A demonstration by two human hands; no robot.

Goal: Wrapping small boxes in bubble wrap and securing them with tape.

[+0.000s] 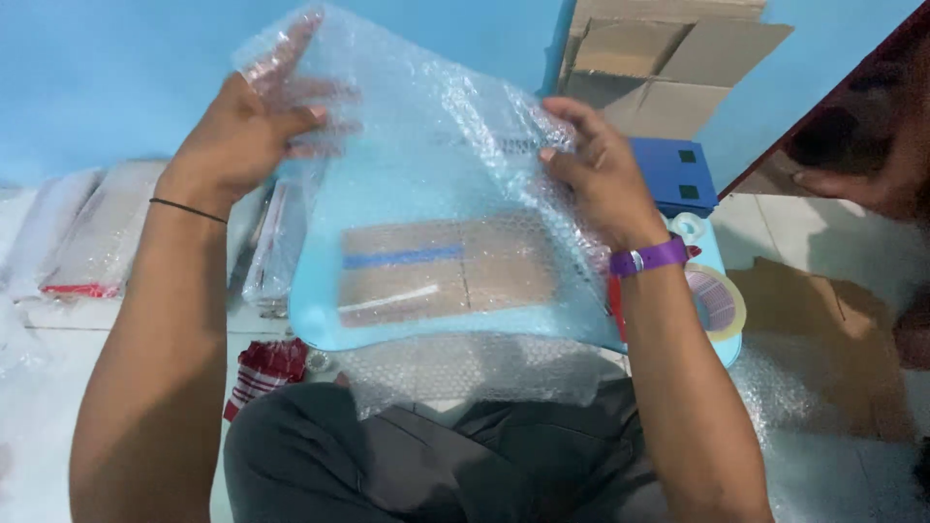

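I hold up a sheet of clear bubble wrap (pixel 426 155) in front of me with both hands. My left hand (pixel 247 126) grips its upper left edge, fingers behind the plastic. My right hand (pixel 601 169), with a purple band on the wrist, pinches the upper right edge. Through the wrap shows a light blue low table (pixel 320 320) with a flat brown cardboard box (pixel 446 271) bearing a blue stripe on top of it. The sheet's lower edge hangs over my lap.
A tape roll on a dispenser (pixel 715 300) lies right of my right wrist. Beyond it are a blue box (pixel 673 174) and flattened cardboard cartons (pixel 659 68) against the blue wall. Clear packets (pixel 97 228) lie at left. Another person's hand (pixel 862 174) is at far right.
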